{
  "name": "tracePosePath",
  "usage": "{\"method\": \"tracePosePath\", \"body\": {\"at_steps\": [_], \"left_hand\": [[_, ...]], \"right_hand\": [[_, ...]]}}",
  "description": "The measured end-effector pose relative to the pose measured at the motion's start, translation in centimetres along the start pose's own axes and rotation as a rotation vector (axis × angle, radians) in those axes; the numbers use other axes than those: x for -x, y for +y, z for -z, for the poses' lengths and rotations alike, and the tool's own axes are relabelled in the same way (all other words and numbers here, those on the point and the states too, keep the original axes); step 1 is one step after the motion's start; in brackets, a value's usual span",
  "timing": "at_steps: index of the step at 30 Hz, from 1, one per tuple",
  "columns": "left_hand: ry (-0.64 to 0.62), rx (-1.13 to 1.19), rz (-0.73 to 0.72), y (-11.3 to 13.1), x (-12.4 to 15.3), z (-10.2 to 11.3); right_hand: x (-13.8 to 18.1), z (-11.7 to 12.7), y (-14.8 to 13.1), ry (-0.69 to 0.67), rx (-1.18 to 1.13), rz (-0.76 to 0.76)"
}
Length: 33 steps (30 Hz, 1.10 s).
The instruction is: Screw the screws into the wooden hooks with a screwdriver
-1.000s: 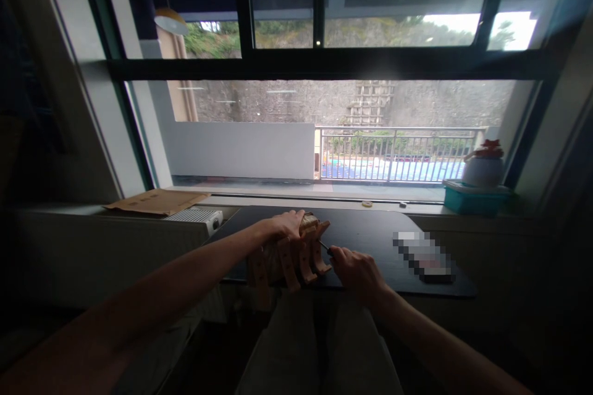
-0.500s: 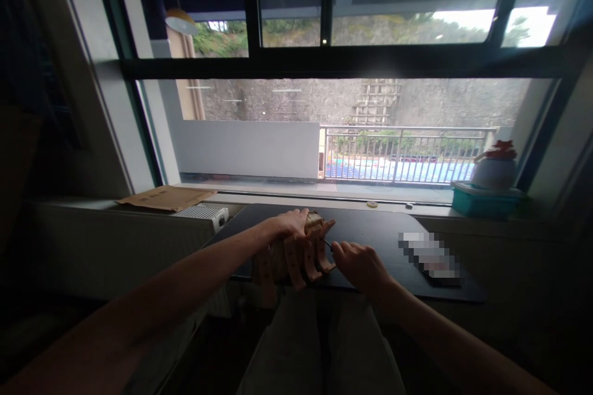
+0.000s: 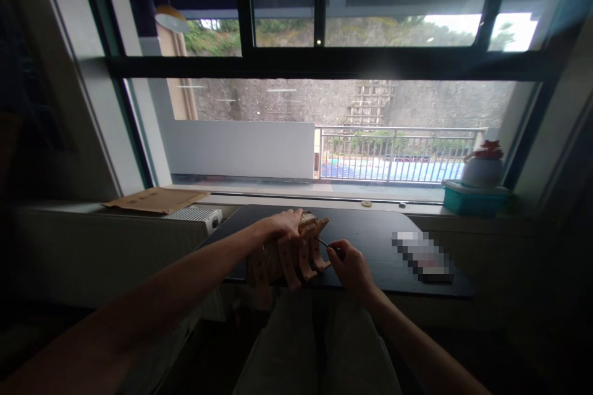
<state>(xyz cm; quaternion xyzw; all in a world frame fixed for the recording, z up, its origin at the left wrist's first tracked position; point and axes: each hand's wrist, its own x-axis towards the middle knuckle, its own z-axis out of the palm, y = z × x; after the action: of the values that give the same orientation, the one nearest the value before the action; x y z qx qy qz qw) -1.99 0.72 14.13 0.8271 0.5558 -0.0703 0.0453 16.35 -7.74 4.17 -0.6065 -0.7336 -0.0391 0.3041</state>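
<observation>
A brownish wooden piece with several curved, holed slats (image 3: 288,262) lies on the dark tabletop near its front edge. My left hand (image 3: 285,224) is wrapped over its top from the left, fingers closed on it. My right hand (image 3: 348,262) sits just right of the slats, its fingers closed round the dark handle of a thin screwdriver (image 3: 323,242). The shaft points left toward the rightmost slat. Whether its tip touches the wood is too small to tell.
The dark table (image 3: 377,231) stands below a window. A pixelated flat object (image 3: 422,257) lies at its right. On the sill are a brown envelope (image 3: 155,199), a tape roll (image 3: 366,203) and a teal box (image 3: 475,197) with a white pot (image 3: 482,171). A radiator (image 3: 185,228) is at left.
The whole view has shifted slightly. My right hand has drawn back a little from the slats, and more of the screwdriver's shaft shows. My left hand keeps its hold.
</observation>
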Motion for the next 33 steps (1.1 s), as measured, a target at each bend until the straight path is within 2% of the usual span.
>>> {"method": "tracePosePath", "body": {"at_steps": [8,12,18,21,24,30,33], "left_hand": [[0.005,0.012,0.012,0.0,0.1,-0.1],[0.012,0.011,0.018,0.0,0.1,-0.2],[0.022,0.000,0.031,0.0,-0.2,-0.3],[0.020,-0.004,0.034,0.0,-0.2,-0.3],[0.013,-0.007,0.023,-0.1,-0.2,-0.2],[0.011,-0.006,0.015,0.0,-0.1,-0.2],[0.010,-0.004,0.019,0.1,0.0,-0.2]], "right_hand": [[-0.8,2.0,0.8,-0.088,0.118,0.269],[-0.6,1.9,0.7,-0.082,0.103,0.247],[0.1,0.2,0.4,-0.029,0.015,0.046],[-0.1,-0.2,0.4,-0.041,-0.003,0.014],[-0.6,0.5,0.4,-0.062,0.030,0.059],[-1.2,2.5,0.8,-0.134,0.146,0.265],[-1.4,2.6,0.9,-0.154,0.161,0.282]]}}
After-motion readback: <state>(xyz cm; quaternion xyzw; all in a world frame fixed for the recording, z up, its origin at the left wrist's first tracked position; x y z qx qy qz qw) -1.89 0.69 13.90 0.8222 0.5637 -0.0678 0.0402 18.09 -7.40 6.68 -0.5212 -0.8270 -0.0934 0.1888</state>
